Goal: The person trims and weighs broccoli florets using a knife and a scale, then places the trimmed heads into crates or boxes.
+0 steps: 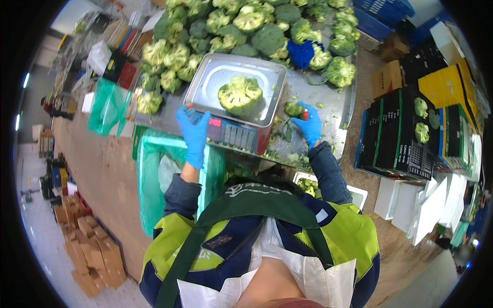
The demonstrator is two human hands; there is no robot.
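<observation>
A cut broccoli head (240, 96) lies in the metal tray (200, 82) of a digital weighing scale (235, 134) with a lit red display. My left hand (194, 133), in a blue glove, is at the tray's near left corner, its fingers apart and holding nothing. On the scale's other side my right hand (311, 125), also gloved, is curled around a small red-handled tool (305, 114), mostly hidden by the fingers. A small broccoli piece (292, 109) is against those fingers; whether it is gripped too, I cannot tell.
Heaped broccoli (246, 34) covers the far part of the metal table (335, 131), with a blue cloth or glove (301, 54) among it. Below the left edge stands a green-lined bin (148, 184). Stacked black crates (393, 131) stand at right, cardboard boxes (90, 250) at left.
</observation>
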